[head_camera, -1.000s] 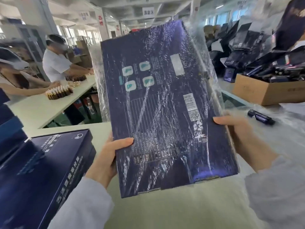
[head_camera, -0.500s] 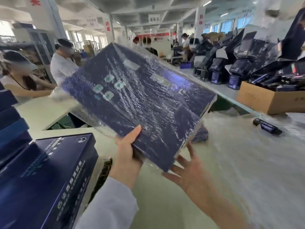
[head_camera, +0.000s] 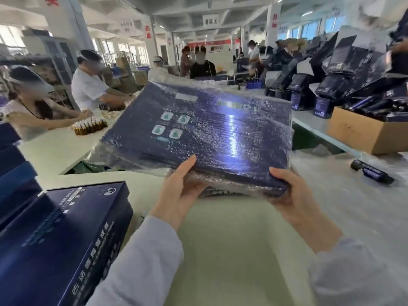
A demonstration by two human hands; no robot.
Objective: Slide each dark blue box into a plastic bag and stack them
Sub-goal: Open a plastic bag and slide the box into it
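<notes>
Dark blue box (head_camera: pixel 209 133) inside a crinkled clear plastic bag (head_camera: pixel 114 156), held in the air over a pale green table (head_camera: pixel 231 250), printed face up, far end tilted slightly higher. Left hand (head_camera: pixel 178 193) gripping the near edge left of centre, thumb on top, fingers curled underneath. Right hand (head_camera: pixel 293 195) gripping the near right corner the same way. Loose film bunched under the near edge between the hands. Unbagged dark blue boxes (head_camera: pixel 61 235) stacked at lower left, apart from the held one. Clear bags (head_camera: pixel 353 206) spread over the table's right side.

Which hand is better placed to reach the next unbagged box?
Likely left: the left hand is nearer the unbagged box at its side; the right hand grips the bagged box farther right.
</notes>
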